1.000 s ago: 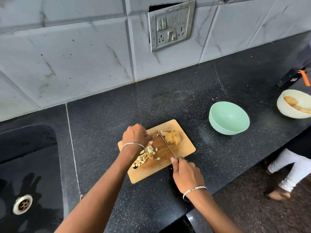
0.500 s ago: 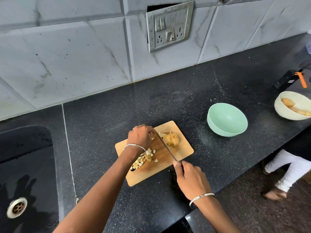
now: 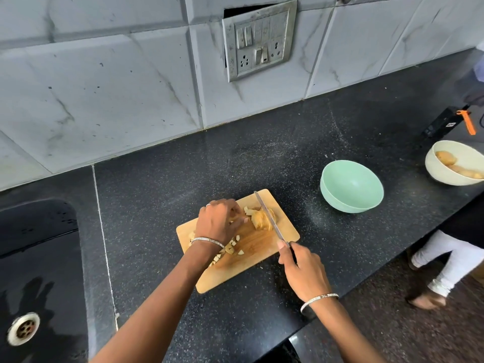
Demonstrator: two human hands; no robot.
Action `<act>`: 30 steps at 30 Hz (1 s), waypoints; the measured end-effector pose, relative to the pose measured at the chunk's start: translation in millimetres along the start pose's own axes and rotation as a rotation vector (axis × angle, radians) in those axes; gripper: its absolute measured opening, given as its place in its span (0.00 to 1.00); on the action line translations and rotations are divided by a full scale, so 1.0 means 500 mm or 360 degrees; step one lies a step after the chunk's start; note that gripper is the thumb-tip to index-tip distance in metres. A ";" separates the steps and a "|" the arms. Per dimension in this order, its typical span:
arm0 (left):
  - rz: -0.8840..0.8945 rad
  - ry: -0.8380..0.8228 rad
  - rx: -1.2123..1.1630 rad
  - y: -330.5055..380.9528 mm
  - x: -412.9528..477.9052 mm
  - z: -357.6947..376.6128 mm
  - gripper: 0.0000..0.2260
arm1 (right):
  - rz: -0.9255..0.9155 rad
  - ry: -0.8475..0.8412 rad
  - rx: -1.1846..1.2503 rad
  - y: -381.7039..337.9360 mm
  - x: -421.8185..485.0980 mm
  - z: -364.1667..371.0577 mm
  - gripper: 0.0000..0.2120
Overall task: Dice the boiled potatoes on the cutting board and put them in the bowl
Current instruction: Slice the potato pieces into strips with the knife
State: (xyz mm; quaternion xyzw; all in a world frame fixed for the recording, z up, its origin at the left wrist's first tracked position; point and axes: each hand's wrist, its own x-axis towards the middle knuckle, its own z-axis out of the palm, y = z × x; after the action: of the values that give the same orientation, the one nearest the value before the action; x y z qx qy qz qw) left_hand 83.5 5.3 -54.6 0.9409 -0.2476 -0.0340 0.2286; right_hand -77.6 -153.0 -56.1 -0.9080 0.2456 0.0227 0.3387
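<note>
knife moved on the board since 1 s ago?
Yes: the knife shifted right over the cutting board, toward the green bowl; its blade now lies across the potato chunk.

- Your cutting board (image 3: pixel 251 247) is a light wooden rectangle. It lies flat and skewed on the dark worktop (image 3: pixel 183 179), at the centre of the frame.
- The part-cut potato (image 3: pixel 258 222), pale yellow, sits on the board's upper right part. Your left hand (image 3: pixel 220 224) holds its left side. The knife (image 3: pixel 269 214), gripped by your right hand (image 3: pixel 301 271), lies with its blade across the potato.
- The diced pieces (image 3: pixel 231 247) are small pale cubes scattered over the board's left half, partly hidden under your left wrist.
- The green bowl (image 3: pixel 345 205) stands upright on the worktop, right of the board and not touching it.
- Whole potatoes (image 3: pixel 445 158) lie in a white bowl (image 3: pixel 463 151) at the right edge of the frame.
</note>
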 end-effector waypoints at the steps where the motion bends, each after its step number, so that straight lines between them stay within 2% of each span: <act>1: -0.0013 -0.0020 -0.0075 0.008 0.005 0.001 0.13 | 0.0002 -0.0004 0.0015 0.000 -0.002 0.003 0.23; 4: -0.0047 -0.0142 -0.0163 0.033 0.018 0.008 0.25 | -0.0002 -0.0007 0.0027 0.001 -0.007 0.006 0.23; 6: -0.0064 -0.0159 -0.0179 0.044 0.024 0.016 0.28 | 0.0000 -0.0008 0.0020 0.003 -0.008 0.006 0.23; 12: -0.0115 -0.0131 -0.0318 0.058 0.017 0.027 0.20 | 0.0014 -0.0060 -0.0059 0.021 -0.005 0.012 0.26; 23: -0.0312 -0.0115 -0.0447 0.060 0.013 0.037 0.21 | 0.0026 -0.0100 -0.0055 0.026 -0.001 0.012 0.22; 30: -0.0321 -0.0109 -0.0536 0.056 0.005 0.033 0.21 | 0.0033 -0.0110 -0.0042 0.030 0.001 0.015 0.22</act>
State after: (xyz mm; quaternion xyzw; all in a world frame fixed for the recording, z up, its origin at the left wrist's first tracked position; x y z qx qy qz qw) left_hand 70.1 -24.1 -56.9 0.9077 -0.1507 -0.1297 0.3695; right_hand -83.2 -158.0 -70.9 -0.9084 0.2430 0.0608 0.3347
